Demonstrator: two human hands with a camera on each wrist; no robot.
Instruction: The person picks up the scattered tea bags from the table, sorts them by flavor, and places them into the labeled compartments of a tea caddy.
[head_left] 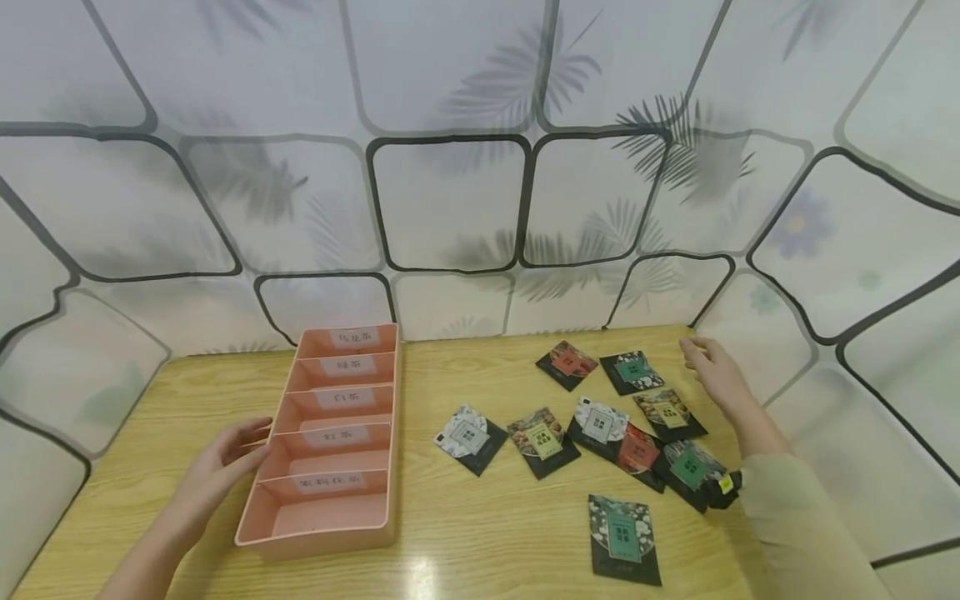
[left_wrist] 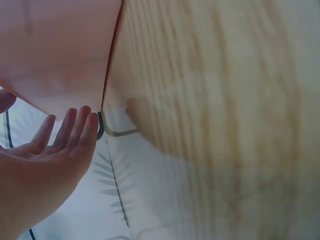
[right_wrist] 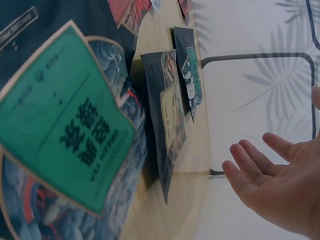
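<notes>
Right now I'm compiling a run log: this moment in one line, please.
left hand: beside pink tray, contact unclear | right hand: empty | tea packets: spread on table, right of pink tray

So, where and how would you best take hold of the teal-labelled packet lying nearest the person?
I'd pinch the packet by its plain black near edge with the right hand, coming from the person's side. It looks thin and lies flat, that edge faces bare table, and it sits apart from the other packets, so there is likely room.
</notes>
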